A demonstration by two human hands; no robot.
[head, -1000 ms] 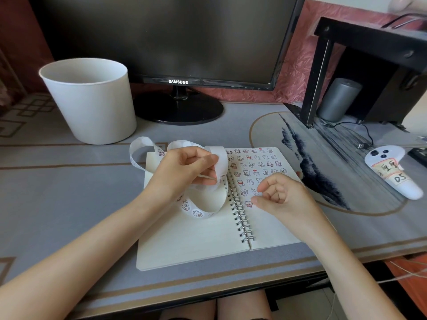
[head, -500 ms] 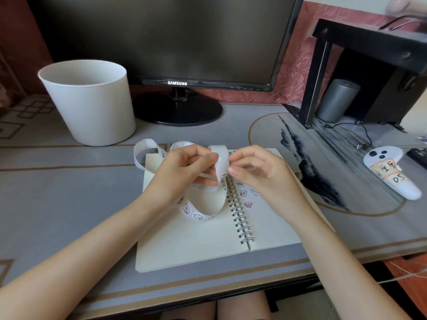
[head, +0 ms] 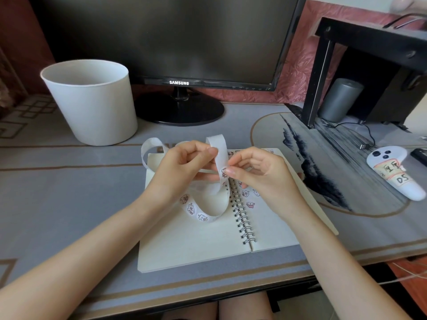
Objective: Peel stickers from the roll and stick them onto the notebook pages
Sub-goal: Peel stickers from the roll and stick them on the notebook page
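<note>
We see the left hand (head: 182,172) holding the strip (head: 219,148) above the open notebook (head: 189,245) — fingers (head: 211,151) curled, pinching the tape near its top bend. The right hand (head: 261,174) meets it just beside, thumb and fingertip pinching a sticker (head: 224,173) on the strip's face. The strip loops down, its low bend touching the left page; another loop trails off the notebook's far-left corner. The notebook lies flat on the desk (head: 69,192), spiral in the middle — the right page carries stickers (head: 250,204), partly hidden by the right hand. White bin (head: 92,105) at far left, monitor (head: 161,38) behind, controller (head: 397,174) at right.
</note>
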